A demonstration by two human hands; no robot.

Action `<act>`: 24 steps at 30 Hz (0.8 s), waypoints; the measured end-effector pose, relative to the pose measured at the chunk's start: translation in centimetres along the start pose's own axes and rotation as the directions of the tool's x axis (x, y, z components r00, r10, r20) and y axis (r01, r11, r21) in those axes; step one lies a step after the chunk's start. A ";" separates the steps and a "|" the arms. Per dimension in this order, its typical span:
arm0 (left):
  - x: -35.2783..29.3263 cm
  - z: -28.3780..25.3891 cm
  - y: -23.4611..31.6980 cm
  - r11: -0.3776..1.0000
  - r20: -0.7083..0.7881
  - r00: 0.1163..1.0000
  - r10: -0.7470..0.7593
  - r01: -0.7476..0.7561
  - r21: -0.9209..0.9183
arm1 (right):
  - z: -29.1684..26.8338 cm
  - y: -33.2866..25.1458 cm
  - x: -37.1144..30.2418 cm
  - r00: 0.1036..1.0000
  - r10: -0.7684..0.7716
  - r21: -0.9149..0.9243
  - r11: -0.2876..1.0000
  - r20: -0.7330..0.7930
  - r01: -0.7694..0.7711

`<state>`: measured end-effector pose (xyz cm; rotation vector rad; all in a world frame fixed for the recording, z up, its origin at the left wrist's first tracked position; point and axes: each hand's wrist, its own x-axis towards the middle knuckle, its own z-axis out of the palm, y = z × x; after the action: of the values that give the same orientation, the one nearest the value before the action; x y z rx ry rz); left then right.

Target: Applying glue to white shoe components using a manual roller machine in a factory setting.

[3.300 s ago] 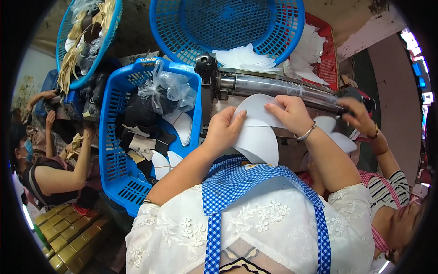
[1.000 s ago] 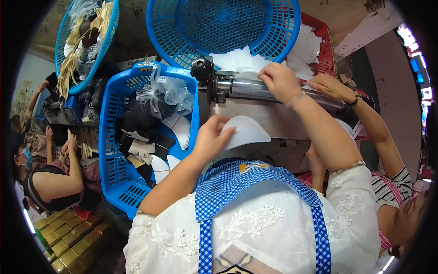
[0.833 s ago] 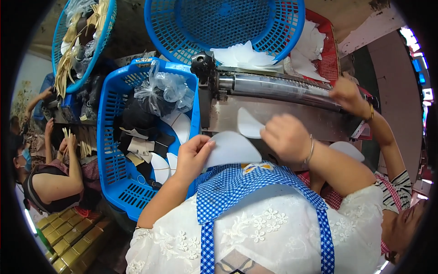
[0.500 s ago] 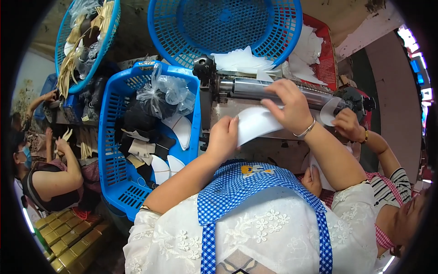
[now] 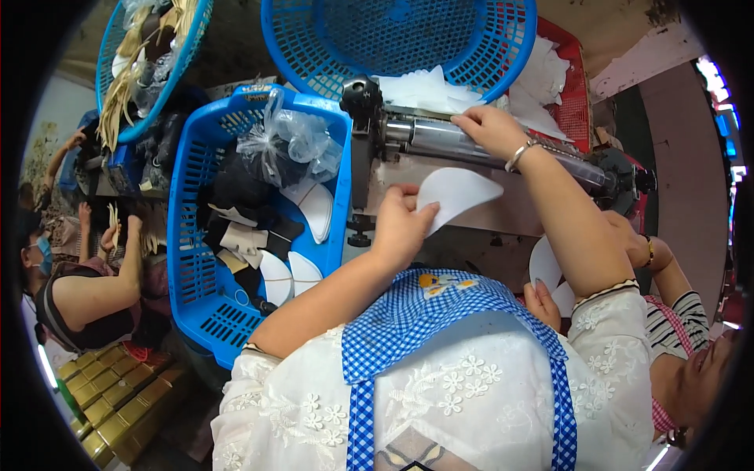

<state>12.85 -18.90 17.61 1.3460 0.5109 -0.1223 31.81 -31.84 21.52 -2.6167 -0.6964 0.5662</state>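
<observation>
My left hand (image 5: 398, 229) grips a stack of white curved, teardrop-shaped pieces (image 5: 458, 193) by its left end, thumb on top. The stack is held in front of a metal roller machine (image 5: 445, 138). Behind the roller, my right hand (image 5: 498, 133) reaches over with its fingertips closed together at the machine's far edge. What they hold, if anything, is too small to make out. Close beyond those fingertips, more white pieces (image 5: 428, 92) lie in a loose heap.
A large round blue basket (image 5: 518, 39) and a red basket (image 5: 579, 102) stand behind the machine. To the left is a blue crate (image 5: 184, 228) with white pieces, dark scraps and plastic bags. At right, a co-worker's hand (image 5: 542, 304) holds white pieces. Another person sits far left.
My right hand has left the white stack and moved up to the roller's far edge. The stack now rests in my left hand alone. The co-worker's arm at right has drawn nearer.
</observation>
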 end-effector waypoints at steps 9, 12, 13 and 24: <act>3.0 5.0 1.1 0.989 -0.296 0.953 0.066 -0.101 -0.104 | 0.0 0.7 3.4 0.997 0.021 -0.123 0.992 0.071 -0.012; 2.6 2.1 0.7 0.993 0.000 1.000 0.026 -0.026 -0.117 | -0.4 1.1 2.8 0.992 0.010 -0.056 0.998 0.125 -0.003; 1.8 1.2 0.8 0.993 -0.001 1.000 0.022 -0.022 -0.118 | -0.5 1.4 2.4 0.998 -0.009 -0.061 0.998 0.059 0.013; -7.1 -8.8 -1.6 0.872 0.195 0.963 0.188 -0.255 0.418 | 1.6 -6.8 -13.8 0.514 -0.856 -0.496 0.424 0.053 0.758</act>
<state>3.51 -12.34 17.95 1.8154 0.2000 -0.1536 17.51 -33.31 27.10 -2.1922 -2.0683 -0.2319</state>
